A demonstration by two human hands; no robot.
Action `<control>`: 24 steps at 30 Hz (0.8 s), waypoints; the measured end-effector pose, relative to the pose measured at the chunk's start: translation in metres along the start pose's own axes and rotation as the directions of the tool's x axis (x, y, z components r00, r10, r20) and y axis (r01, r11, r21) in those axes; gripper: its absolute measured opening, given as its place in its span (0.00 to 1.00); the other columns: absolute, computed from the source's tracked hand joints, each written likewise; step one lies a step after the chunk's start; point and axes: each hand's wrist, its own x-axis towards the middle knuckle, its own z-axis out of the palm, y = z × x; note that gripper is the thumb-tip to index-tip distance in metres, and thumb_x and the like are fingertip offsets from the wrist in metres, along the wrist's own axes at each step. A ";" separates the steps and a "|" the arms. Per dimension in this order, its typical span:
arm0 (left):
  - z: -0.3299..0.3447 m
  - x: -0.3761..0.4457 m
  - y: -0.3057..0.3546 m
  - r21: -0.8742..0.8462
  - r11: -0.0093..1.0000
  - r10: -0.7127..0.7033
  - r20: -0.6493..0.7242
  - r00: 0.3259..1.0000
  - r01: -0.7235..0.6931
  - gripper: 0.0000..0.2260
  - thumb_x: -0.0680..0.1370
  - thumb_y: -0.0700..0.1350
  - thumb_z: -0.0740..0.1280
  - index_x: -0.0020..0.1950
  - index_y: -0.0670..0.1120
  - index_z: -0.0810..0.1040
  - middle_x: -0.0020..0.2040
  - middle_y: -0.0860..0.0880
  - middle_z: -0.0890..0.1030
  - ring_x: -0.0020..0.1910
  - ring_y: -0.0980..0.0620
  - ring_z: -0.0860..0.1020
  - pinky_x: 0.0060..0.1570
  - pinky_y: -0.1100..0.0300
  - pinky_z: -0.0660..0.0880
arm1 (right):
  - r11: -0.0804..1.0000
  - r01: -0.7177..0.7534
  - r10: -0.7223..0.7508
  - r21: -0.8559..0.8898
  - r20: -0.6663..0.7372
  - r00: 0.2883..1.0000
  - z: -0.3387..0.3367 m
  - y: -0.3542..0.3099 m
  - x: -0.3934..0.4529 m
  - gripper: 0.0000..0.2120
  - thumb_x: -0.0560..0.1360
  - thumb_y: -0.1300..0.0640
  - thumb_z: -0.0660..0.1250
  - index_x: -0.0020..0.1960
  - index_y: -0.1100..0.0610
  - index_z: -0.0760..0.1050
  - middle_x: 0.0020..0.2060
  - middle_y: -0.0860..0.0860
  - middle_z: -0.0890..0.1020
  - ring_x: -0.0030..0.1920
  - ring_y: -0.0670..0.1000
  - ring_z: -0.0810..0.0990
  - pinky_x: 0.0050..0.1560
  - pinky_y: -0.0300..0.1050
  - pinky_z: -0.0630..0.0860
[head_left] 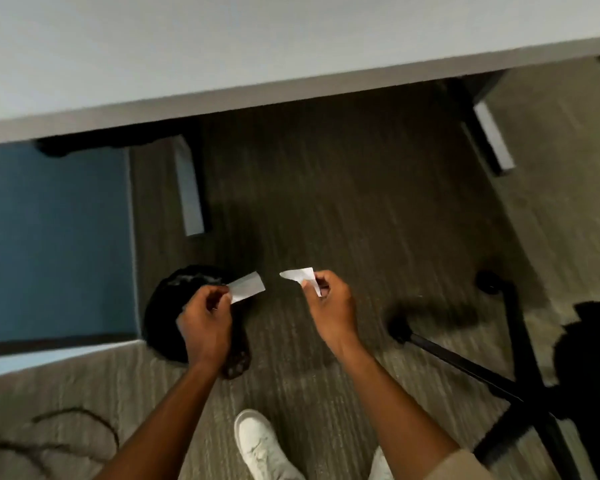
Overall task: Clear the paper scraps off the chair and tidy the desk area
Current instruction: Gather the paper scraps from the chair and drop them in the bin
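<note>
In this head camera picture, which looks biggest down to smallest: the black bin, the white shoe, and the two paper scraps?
1. Black bin, partly hidden by the left hand.
2. White shoe, though it is cut off and nearer the camera.
3. Left paper scrap and right paper scrap: alike, too close to rank.

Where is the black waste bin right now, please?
In the head view, the round black waste bin stands on the carpet at lower left, beside the blue partition panel and partly under the left hand, which pinches a white paper scrap.
</note>
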 end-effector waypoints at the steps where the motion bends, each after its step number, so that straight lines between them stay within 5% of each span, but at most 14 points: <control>1: -0.015 0.004 -0.018 0.020 0.999 -0.028 -0.033 0.999 0.029 0.04 0.77 0.36 0.69 0.48 0.43 0.81 0.42 0.48 0.82 0.39 0.57 0.78 0.40 0.74 0.70 | 1.000 -0.003 0.004 -0.023 0.035 0.999 0.025 -0.003 0.000 0.03 0.76 0.57 0.69 0.47 0.57 0.79 0.43 0.54 0.83 0.42 0.52 0.82 0.42 0.45 0.77; 4: -0.047 0.016 -0.062 0.043 0.987 -0.149 -0.095 0.984 0.154 0.05 0.76 0.34 0.69 0.49 0.41 0.82 0.44 0.44 0.83 0.43 0.49 0.80 0.40 0.67 0.70 | 0.996 0.019 -0.009 -0.085 0.122 0.993 0.090 -0.006 -0.002 0.06 0.75 0.58 0.69 0.48 0.60 0.81 0.44 0.57 0.85 0.44 0.57 0.83 0.46 0.50 0.79; 9: -0.085 0.032 -0.114 0.045 0.956 -0.278 -0.161 0.947 0.288 0.07 0.75 0.32 0.67 0.51 0.37 0.83 0.46 0.39 0.85 0.46 0.43 0.82 0.52 0.52 0.78 | 0.976 0.070 -0.024 -0.208 0.218 0.976 0.176 0.001 -0.014 0.09 0.76 0.58 0.68 0.53 0.60 0.80 0.49 0.58 0.84 0.49 0.57 0.82 0.44 0.36 0.68; 13: -0.099 0.036 -0.139 0.015 0.952 -0.299 -0.164 0.940 0.306 0.07 0.76 0.33 0.67 0.51 0.38 0.82 0.45 0.43 0.84 0.44 0.48 0.81 0.50 0.57 0.78 | 0.964 0.073 -0.003 -0.257 0.260 0.966 0.218 0.009 -0.024 0.08 0.77 0.58 0.66 0.54 0.61 0.79 0.49 0.58 0.83 0.48 0.57 0.81 0.42 0.37 0.67; 19: -0.097 0.037 -0.146 0.035 0.948 -0.311 -0.121 0.943 0.317 0.07 0.78 0.35 0.68 0.55 0.40 0.80 0.45 0.50 0.81 0.39 0.65 0.76 0.35 0.80 0.72 | 0.974 -0.073 0.145 -0.214 0.347 0.927 0.232 0.010 -0.024 0.12 0.76 0.62 0.69 0.59 0.60 0.76 0.53 0.56 0.82 0.47 0.48 0.77 0.48 0.38 0.73; 24: -0.091 0.029 -0.139 0.045 0.952 -0.300 -0.060 0.952 0.303 0.08 0.78 0.37 0.68 0.57 0.40 0.79 0.49 0.47 0.83 0.43 0.54 0.79 0.37 0.75 0.75 | 0.983 -0.076 0.127 -0.166 0.319 0.939 0.203 0.009 -0.024 0.11 0.75 0.64 0.69 0.57 0.60 0.78 0.51 0.54 0.83 0.48 0.48 0.80 0.44 0.28 0.72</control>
